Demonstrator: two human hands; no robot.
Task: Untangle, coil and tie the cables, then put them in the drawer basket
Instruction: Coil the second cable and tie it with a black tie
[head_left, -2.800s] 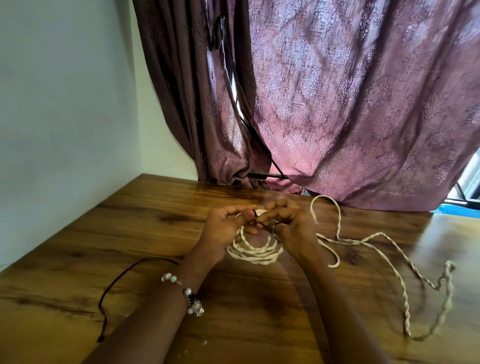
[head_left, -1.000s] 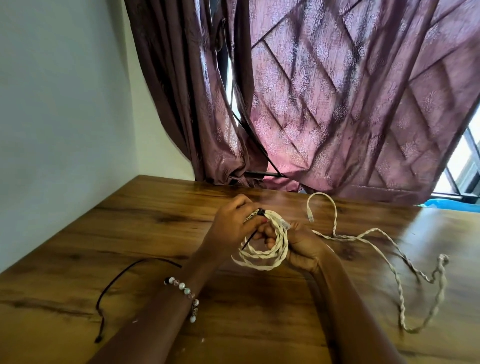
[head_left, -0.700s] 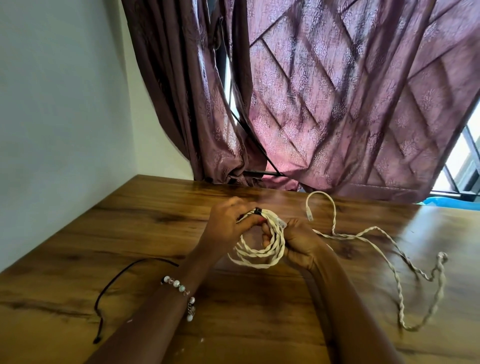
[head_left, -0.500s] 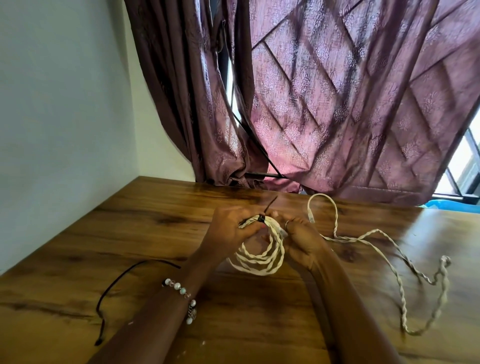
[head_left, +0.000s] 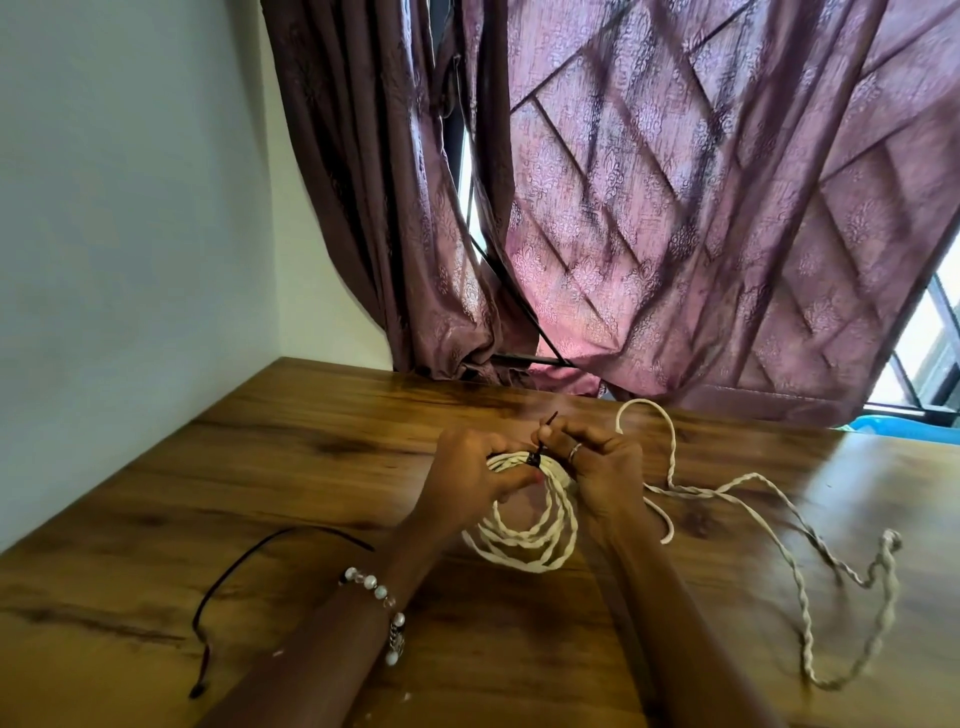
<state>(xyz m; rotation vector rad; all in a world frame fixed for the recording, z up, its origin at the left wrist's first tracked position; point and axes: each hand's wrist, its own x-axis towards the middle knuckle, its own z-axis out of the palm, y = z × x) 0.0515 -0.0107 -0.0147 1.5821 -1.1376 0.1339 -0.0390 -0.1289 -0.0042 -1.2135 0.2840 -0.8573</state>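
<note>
Both hands (head_left: 540, 467) pinch a black tie (head_left: 535, 457) cinching the twisted cream cable coil (head_left: 524, 535).

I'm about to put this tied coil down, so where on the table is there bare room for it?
Bare wood lies at the far left of the table, between the wall, the curtain and the black cord. Another patch lies far right, beyond the loose white cable. The middle is crowded: left hand and right hand hold the coil.
</note>
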